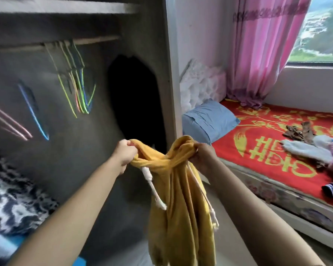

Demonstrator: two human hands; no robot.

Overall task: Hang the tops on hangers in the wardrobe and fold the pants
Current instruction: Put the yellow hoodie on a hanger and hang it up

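Garment (181,198) in left fingers (131,149), right fingers (196,152)

The yellow top (178,212) hangs down in the air, bunched up at its top edge, where the left hand (125,153) and right hand (202,157) grip it. Two white strings (154,188) dangle from it. Bright hangers (76,89) (blurry) hang on the wardrobe (96,150) rail, beside a dark hanging top (136,96)

Inside the wardrobe (75,160), bunched hangers (75,87) crowd the mid rail (96,40). A dark garment (135,96) fills the right end beside the side panel (171,73). Open gaps flank the blue hanger (34,112). Right, the bed (258,169) borders a floor strip (311,248).
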